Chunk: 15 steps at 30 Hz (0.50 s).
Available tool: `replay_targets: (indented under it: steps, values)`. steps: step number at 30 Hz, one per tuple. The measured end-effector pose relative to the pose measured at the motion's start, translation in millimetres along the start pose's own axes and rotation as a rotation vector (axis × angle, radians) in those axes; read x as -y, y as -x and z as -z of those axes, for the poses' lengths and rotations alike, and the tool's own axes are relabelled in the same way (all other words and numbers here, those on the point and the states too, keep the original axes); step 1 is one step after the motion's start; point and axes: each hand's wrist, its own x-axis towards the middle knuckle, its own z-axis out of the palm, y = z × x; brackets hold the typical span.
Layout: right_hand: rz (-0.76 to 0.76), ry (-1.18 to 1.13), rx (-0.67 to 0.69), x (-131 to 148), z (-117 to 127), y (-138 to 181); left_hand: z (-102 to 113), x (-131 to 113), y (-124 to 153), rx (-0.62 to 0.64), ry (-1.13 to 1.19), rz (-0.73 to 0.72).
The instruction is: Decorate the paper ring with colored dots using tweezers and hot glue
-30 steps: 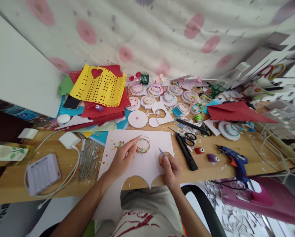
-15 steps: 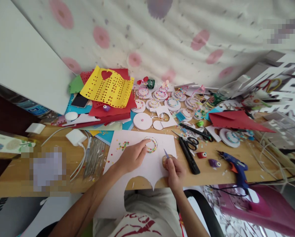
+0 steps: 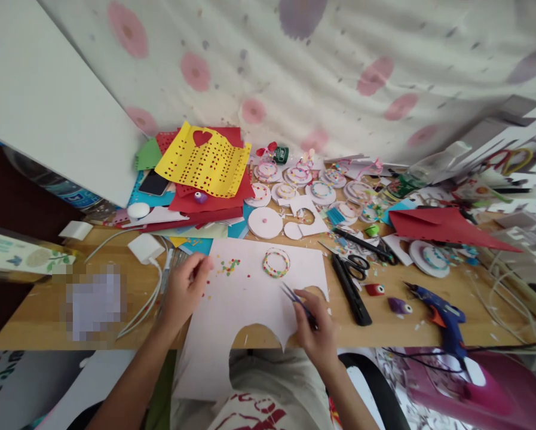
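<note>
On a white sheet of paper (image 3: 236, 304) with rounded cut-outs lies a ring (image 3: 274, 275) dotted in red, yellow and green. Left of it on the sheet is a loose cluster of small coloured dots (image 3: 230, 267). My right hand (image 3: 315, 322) grips dark tweezers (image 3: 300, 301), whose slightly parted tips point up and left below the ring, not touching it. Over the sheet's left edge hovers my left hand (image 3: 184, 292), fingers curled and closed; whatever is in them, if anything, is hidden. A bundle of thin sticks (image 3: 173, 263) is partly covered by this hand.
Right of the sheet lie a black cutter (image 3: 351, 292), scissors (image 3: 355, 266) and a blue glue gun (image 3: 440, 313). Decorated white discs (image 3: 320, 191) crowd the back beside yellow punched paper (image 3: 205, 160). A white charger (image 3: 146, 248) and its cable are at left.
My left hand has moved left, off the ring, to the sheet's left edge. In my right hand the tweezers have turned so both prongs show. The view has shifted slightly.
</note>
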Motion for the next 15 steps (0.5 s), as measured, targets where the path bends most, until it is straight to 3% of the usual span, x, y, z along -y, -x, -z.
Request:
replay_targets:
  steps: [5, 10, 15]
  values:
    - [0.248, 0.288, 0.11, 22.2, -27.1, -9.9, 18.2, 5.1, 20.1, -0.107, 0.07, 0.024]
    - [0.27, 0.359, 0.136, 26.2, -52.1, -22.3, 13.6, 3.6, 25.9, -0.072, 0.264, 0.099]
    - [0.268, 0.375, 0.166, 23.9, -57.3, -21.9, 6.1, 4.8, 25.1, -0.036, 0.353, 0.183]
